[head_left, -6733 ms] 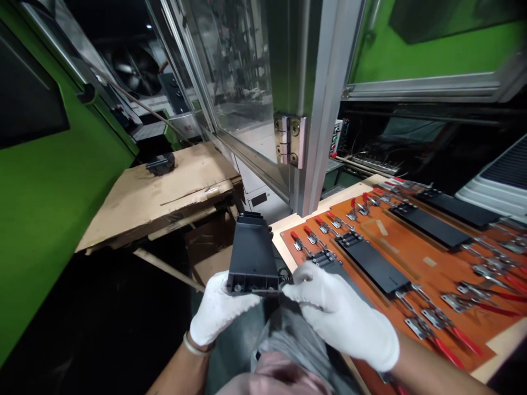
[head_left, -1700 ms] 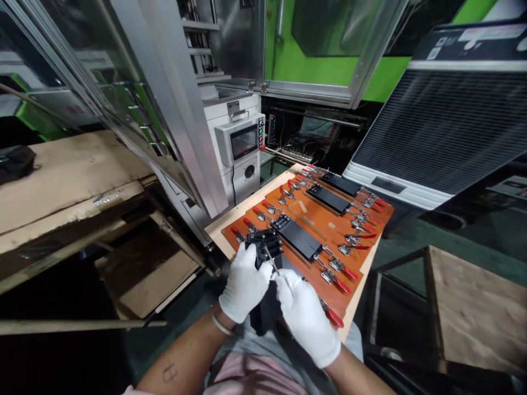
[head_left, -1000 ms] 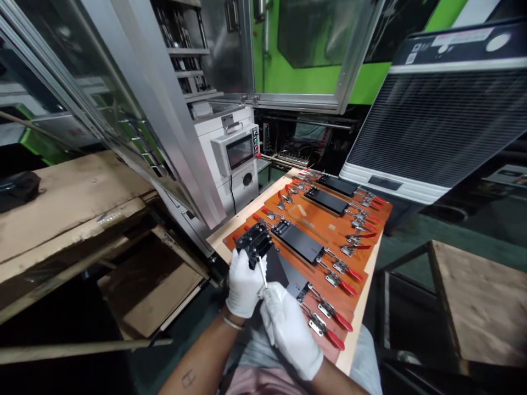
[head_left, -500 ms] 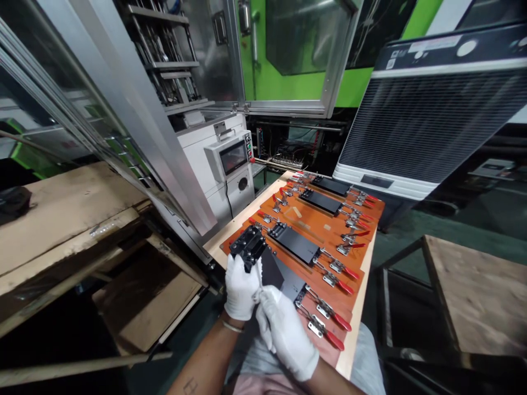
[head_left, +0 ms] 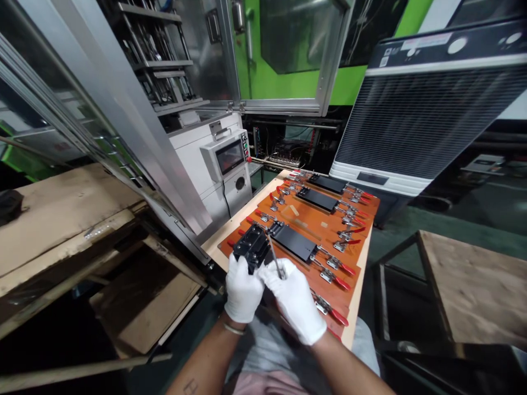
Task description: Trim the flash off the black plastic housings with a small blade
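My left hand, in a white glove, is closed around a black moulded plastic part with raised ribs and recesses on its end. My right hand, gloved too, grips a thin grey metal tool whose narrow shaft points up beside the part. Both hands meet in front of me, fingertips close together. Whether the tool's tip touches the part I cannot tell. Just beyond them, a flat black panel lies in an orange fixture board, between metal toggle clamps with red handles.
More black panels sit farther back on the board. A wooden table bears it. To the left are a metal frame post and a cardboard-topped bench; a white machine with a screen is behind, an air cooler and wooden stand right.
My right hand has moved up and right, and the thin tool now shows clearly above its fingers. The black part has turned slightly in my left hand.
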`<action>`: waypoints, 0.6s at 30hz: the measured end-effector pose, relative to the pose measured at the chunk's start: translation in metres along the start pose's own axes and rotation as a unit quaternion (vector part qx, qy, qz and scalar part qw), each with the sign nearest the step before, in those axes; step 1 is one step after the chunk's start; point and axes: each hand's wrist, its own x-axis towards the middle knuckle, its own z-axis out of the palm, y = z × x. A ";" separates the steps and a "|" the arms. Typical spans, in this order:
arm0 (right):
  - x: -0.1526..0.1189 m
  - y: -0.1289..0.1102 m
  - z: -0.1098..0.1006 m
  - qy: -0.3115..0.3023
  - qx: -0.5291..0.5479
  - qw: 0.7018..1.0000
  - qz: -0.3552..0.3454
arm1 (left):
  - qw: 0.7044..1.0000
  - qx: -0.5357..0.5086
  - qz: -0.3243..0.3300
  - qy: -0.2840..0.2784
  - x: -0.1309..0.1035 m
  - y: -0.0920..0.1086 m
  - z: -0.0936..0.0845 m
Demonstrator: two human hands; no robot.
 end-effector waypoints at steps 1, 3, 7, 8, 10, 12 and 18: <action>0.005 -0.001 -0.001 -0.004 0.011 1.000 0.009 | 1.000 0.010 0.002 0.008 -0.001 0.002 0.000; 0.011 -0.002 -0.003 -0.018 0.034 0.999 0.021 | 1.000 0.023 0.011 0.010 -0.002 0.006 0.000; 0.013 -0.001 -0.006 -0.041 0.053 0.997 0.025 | 1.000 0.017 0.024 0.000 -0.001 0.013 -0.001; 0.014 0.000 -0.007 -0.043 0.047 0.998 0.022 | 1.000 0.013 0.025 -0.003 -0.001 0.014 -0.001; 0.014 0.001 -0.007 -0.039 0.024 0.999 0.020 | 0.999 0.013 0.029 -0.009 -0.001 0.016 0.000; 0.012 0.002 -0.008 -0.022 -0.003 1.000 0.023 | 0.999 0.017 0.039 -0.017 -0.002 0.016 0.001; -0.003 -0.007 -0.032 -0.031 -0.176 0.980 -0.090 | 0.990 0.073 0.111 -0.050 0.006 0.015 -0.009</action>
